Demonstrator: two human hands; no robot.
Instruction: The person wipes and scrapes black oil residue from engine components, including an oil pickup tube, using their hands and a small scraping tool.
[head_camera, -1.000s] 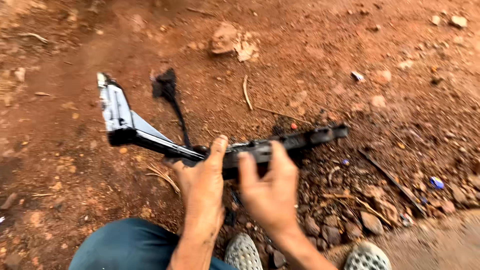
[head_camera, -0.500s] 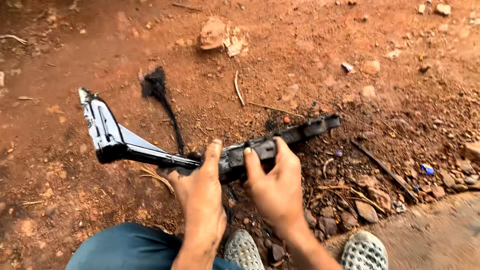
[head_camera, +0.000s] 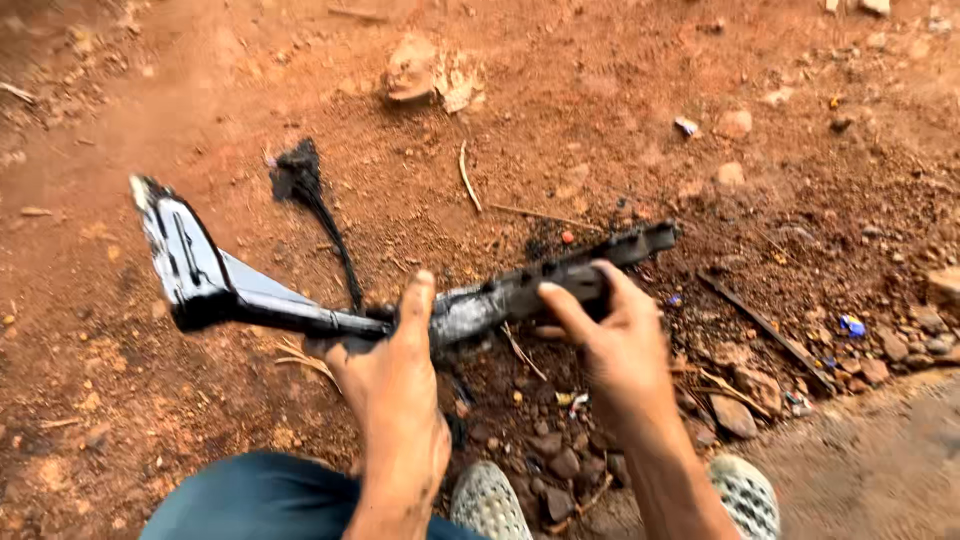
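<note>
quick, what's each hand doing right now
Left hand: closed on the long black metal part.
Right hand: closed on the same part, nearer its thin end.

Both hands grip a long, blackened metal bar (head_camera: 300, 305) held low over red dirt ground (head_camera: 620, 120). The left hand (head_camera: 395, 390) clasps its middle; the right hand (head_camera: 615, 345) holds the charred, narrower end. A flat plate forms the far left end. Perforated shoes (head_camera: 745, 495) show below, among small stones (head_camera: 735, 415).
</note>
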